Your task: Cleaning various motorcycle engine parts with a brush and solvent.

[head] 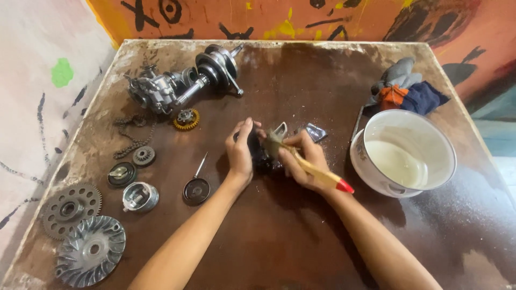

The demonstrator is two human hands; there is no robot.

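My left hand (pixel 240 151) grips a small dark metal engine part (pixel 261 156) near the middle of the brown table (pixel 301 80). My right hand (pixel 305 161) holds a paintbrush (pixel 317 173) with a yellow wooden handle and a red tip; its bristles rest against the dark part. A light metal piece (pixel 279 130) sticks up just behind the brush head. A white bowl (pixel 403 153) with pale liquid stands right of my right hand.
On the left lie a crankshaft assembly (pixel 183 80), a chain (pixel 131 134), a brass gear (pixel 186 119), small round parts (pixel 141 196), a sprocket (pixel 71 208) and a finned pulley (pixel 90 250). Rags (pixel 406 88) sit behind the bowl. A painted wall is behind.
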